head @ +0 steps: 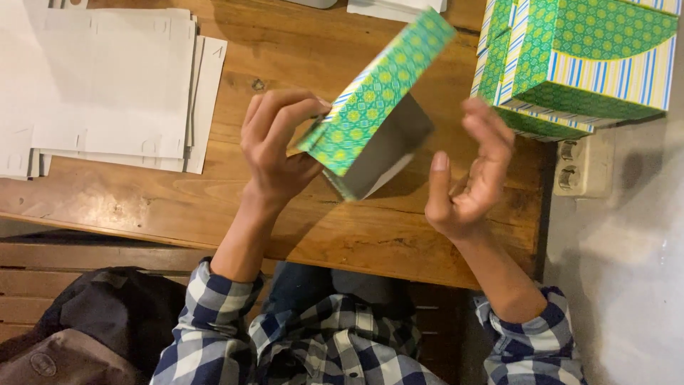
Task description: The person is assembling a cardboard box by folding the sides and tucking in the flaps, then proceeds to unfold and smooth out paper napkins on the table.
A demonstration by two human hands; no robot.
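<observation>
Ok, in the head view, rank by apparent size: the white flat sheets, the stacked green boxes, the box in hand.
1. White flat sheets, largest.
2. Stacked green boxes; cut off by the frame, so unsure.
3. Box in hand, held by the left hand, nearer the camera.

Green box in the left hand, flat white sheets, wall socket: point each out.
green box [370,93], head view, on its patterned outer side.
flat white sheets [107,78], head view, middle of the top sheet.
wall socket [581,167], head view, on its cream faceplate.
</observation>
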